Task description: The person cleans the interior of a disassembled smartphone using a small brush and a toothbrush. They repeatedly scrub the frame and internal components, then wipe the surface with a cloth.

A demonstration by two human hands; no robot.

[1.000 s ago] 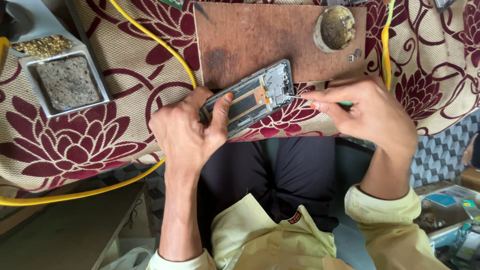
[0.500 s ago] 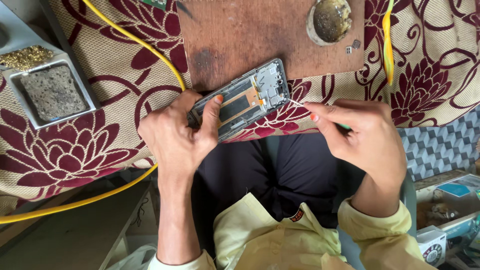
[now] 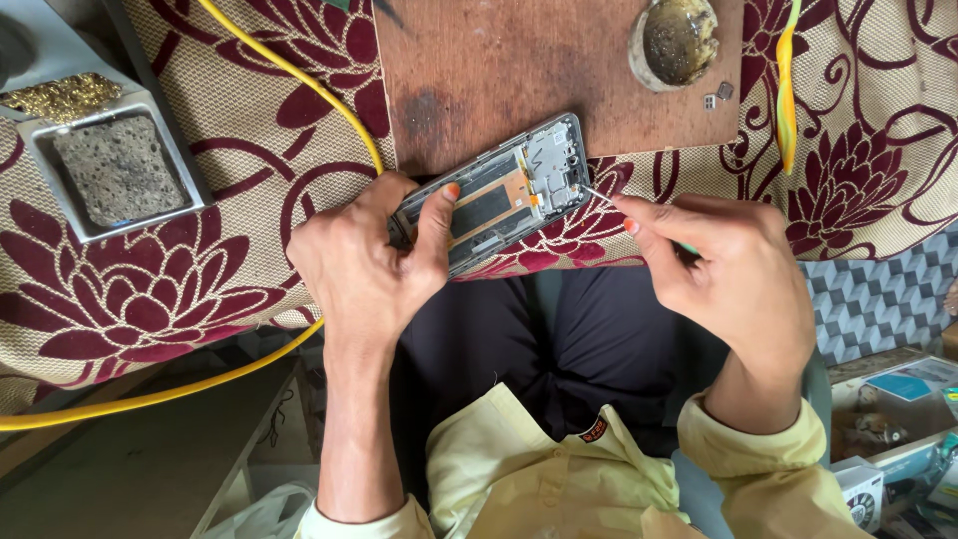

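An opened phone frame [image 3: 504, 190], grey with an orange and black inside, lies tilted at the near edge of a brown wooden board [image 3: 519, 70]. My left hand [image 3: 374, 265] grips its lower end, thumb pressed on the inside. My right hand [image 3: 733, 274] pinches a thin pointed tool [image 3: 599, 196] with a green handle. The metal tip touches the frame's upper right corner, beside a grey metal plate.
A round tin [image 3: 679, 40] of dark paste stands on the board's far right, two tiny parts [image 3: 717, 96] beside it. A grey tray [image 3: 115, 165] with a sponge and brass wool sits at left. A yellow cable [image 3: 299, 75] crosses the flowered cloth [image 3: 150, 289]. Boxes [image 3: 898, 439] lie low right.
The view has drifted, so everything sits lower and further left in the picture. My right hand's tool tip stays at the frame's upper corner; my left hand keeps its grip.
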